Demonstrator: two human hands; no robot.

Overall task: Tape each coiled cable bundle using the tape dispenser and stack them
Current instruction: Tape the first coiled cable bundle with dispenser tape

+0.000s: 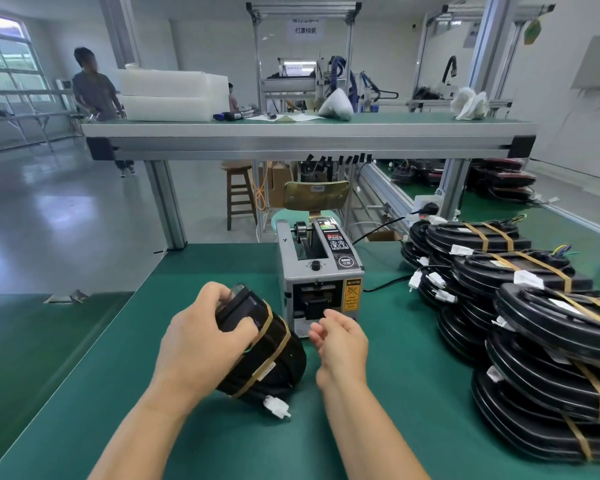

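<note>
Trouble, as I judge it, would start with the cable bundle (288, 365), which stands tilted on its edge on the green mat (84, 375), just in front and to the left of the tape dispenser (321, 271). My left hand (201, 341) grips its upper end, fingers curled round the coil. My right hand (342, 341) hangs just before the dispenser's outlet, fingers loosely bent and holding nothing. Two tan tape bands (281, 345) cross the coil, so I take it as near ready for stacking. If my left grip slackens, the coil could roll off its edge, or turns could spring loose where no band binds them. The white connector (276, 407) lies on the mat at the bundle's low end and could snag when I lift. I cannot tell whether a strip waits in the outlet, and a blind reach could fold tape on itself. Right of the dispenser the stacks of taped bundles (541, 341) sit crowded and tilted, so a careless drop could slide one off. The power cord (385, 285) runs from the dispenser's right side toward them, across the path my hand would take. Behind the dispenser stands a chair (316, 192), and far behind to its left is a person (94, 91).
</note>
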